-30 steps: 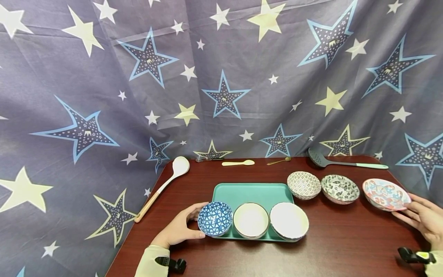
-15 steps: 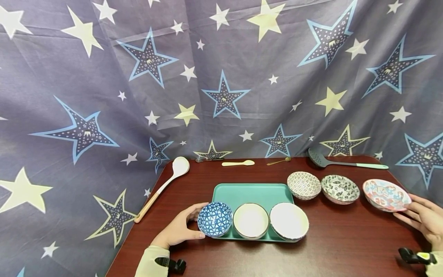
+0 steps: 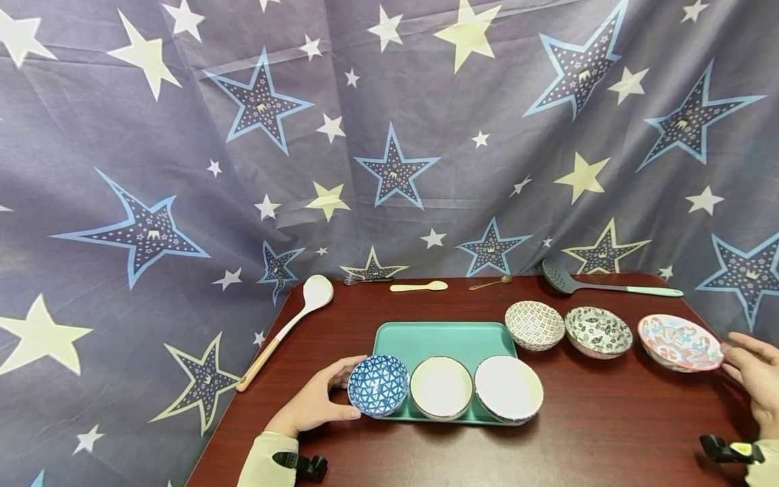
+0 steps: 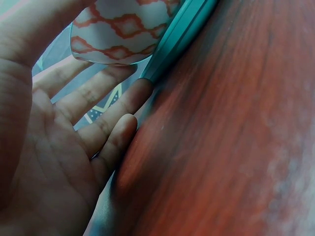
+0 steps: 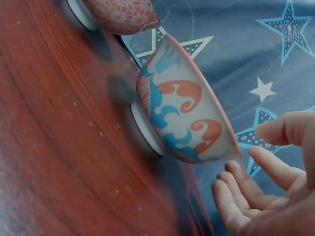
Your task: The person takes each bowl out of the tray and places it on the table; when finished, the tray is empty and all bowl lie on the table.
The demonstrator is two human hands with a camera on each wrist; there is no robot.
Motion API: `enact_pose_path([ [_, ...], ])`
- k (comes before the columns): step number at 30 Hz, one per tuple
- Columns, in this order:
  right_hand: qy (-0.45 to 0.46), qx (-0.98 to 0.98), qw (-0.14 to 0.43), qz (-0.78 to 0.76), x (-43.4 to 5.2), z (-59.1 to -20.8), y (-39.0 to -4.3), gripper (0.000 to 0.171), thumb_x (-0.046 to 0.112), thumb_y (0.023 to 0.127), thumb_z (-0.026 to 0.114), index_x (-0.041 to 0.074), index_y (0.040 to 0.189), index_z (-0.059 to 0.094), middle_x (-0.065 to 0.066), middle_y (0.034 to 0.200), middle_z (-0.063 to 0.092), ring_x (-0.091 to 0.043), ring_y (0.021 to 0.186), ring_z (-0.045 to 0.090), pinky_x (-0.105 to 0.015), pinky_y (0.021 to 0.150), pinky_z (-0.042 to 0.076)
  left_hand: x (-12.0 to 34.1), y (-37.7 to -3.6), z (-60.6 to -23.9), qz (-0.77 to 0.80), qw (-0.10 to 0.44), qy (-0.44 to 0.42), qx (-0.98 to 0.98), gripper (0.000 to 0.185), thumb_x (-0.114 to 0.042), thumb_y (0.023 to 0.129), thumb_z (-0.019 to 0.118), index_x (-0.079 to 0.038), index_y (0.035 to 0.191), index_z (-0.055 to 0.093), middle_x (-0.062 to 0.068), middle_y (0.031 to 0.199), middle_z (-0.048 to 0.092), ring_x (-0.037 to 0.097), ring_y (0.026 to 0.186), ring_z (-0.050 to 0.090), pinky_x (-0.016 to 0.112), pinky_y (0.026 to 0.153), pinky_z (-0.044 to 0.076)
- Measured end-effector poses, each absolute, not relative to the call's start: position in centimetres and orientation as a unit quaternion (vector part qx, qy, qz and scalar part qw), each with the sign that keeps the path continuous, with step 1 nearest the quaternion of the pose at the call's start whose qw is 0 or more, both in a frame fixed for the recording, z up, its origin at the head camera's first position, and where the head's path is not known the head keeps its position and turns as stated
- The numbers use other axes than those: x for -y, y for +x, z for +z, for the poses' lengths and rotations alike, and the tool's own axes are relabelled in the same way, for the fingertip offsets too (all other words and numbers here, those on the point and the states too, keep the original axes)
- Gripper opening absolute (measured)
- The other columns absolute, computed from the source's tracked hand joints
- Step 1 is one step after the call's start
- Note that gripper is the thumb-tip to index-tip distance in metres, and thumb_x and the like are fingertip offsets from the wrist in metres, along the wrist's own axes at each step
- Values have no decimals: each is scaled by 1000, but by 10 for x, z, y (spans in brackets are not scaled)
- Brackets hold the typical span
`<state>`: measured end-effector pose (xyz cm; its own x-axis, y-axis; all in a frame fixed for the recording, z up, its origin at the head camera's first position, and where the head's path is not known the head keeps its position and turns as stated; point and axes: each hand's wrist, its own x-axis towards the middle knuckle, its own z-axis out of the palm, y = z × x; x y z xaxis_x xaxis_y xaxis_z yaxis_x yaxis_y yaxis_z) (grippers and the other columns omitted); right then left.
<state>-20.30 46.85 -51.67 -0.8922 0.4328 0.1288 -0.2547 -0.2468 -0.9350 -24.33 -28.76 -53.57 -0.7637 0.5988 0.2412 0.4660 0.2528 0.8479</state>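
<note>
The left hand (image 3: 313, 404) rests on the table (image 3: 596, 433) with relaxed fingers cupping the side of the blue triangle-patterned bowl (image 3: 378, 385), which sits at the front-left corner of the teal tray (image 3: 438, 336) beside 2 white bowls. The right hand (image 3: 751, 372) is open, fingers spread and holding nothing, just beside the pink and blue bowl (image 3: 678, 341) at the table's right edge without touching it.

A left hand (image 4: 54, 147) fills the left side, palm open, fingers (image 4: 106, 105) stretched along a dark red wooden table (image 4: 221, 147). Their tips lie beside a teal tray (image 4: 179, 37). Above them sits a white bowl (image 4: 123, 29) with an orange lattice pattern, close to the thumb.
</note>
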Motion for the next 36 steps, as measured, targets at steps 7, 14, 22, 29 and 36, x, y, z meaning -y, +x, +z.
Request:
enact_pose_path([
  [7, -239, 634, 321, 662, -443, -492, -211, 49, -9, 91, 54, 37, 91, 71, 27, 77, 64, 8, 75, 55, -5, 60, 40, 288, -245, -537, 502, 67, 327, -798, 87, -17, 85, 89, -14, 159, 44, 6, 147, 59, 27, 121, 64, 33, 102, 51],
  [14, -219, 608, 374, 665, -408, -467, -215, 36, -11, 92, 60, 17, 105, 78, 18, 87, 70, 3, 80, 61, -4, 69, 45, 288, -245, -536, 502, 64, 329, -797, 88, -16, 84, 89, -9, 159, 42, 6, 147, 59, 28, 121, 64, 34, 101, 52],
  [22, -138, 688, 328, 633, -367, -455, -217, 26, -9, 93, 68, 4, 113, 79, 16, 88, 75, 4, 79, 67, -7, 70, 50, 287, -243, -536, 512, 69, 331, -790, 88, -12, 84, 88, -9, 159, 42, 8, 147, 58, 29, 122, 63, 33, 103, 51],
  [29, 13, 798, 199, 569, -342, -463, -215, 19, 9, 101, 69, 23, 112, 75, 18, 86, 72, -2, 65, 64, -21, 51, 52, 286, -241, -535, 511, 60, 343, -786, 89, -11, 83, 88, -5, 158, 42, 11, 147, 58, 29, 119, 65, 35, 101, 52],
  [36, 58, 816, 130, 561, -317, -470, -219, 16, 9, 102, 68, 19, 113, 74, 10, 87, 73, -10, 68, 65, -31, 48, 51, 286, -242, -534, 511, 59, 340, -787, 89, -11, 83, 89, -9, 159, 42, 10, 147, 58, 30, 118, 65, 35, 101, 52],
])
